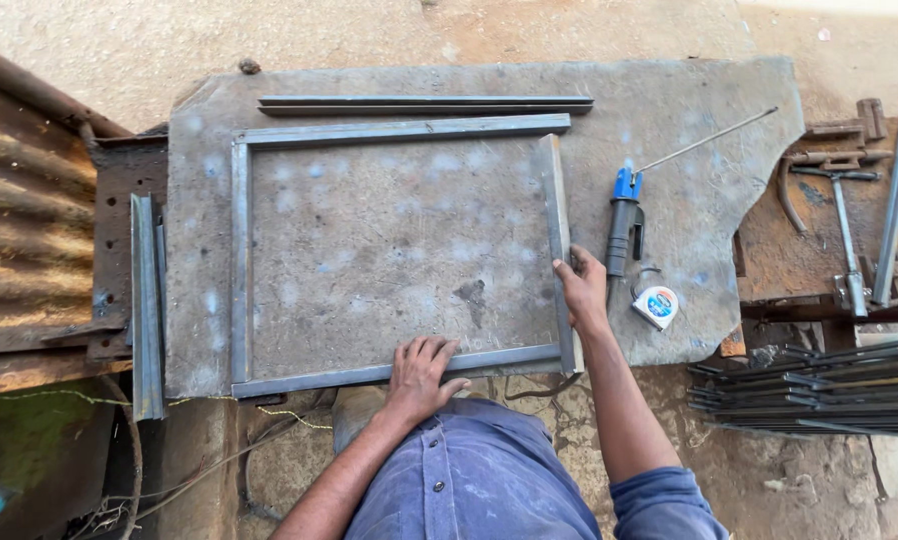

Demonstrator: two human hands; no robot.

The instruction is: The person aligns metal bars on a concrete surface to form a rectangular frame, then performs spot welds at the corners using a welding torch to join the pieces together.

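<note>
I see a grey rectangular steel frame (399,250) flat on the bench (689,190); left grip (421,375) lies open-palmed on its near bar, right grip (581,290) pinches its right bar.

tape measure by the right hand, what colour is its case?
White case with a blue round centre, seen in the head view: tape measure beside the right hand.

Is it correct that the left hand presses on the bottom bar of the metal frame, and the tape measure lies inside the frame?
Not quite. The head view shows the left hand on the bottom bar, but the tape measure lies outside the metal frame, right of it, beside the right hand.
</note>
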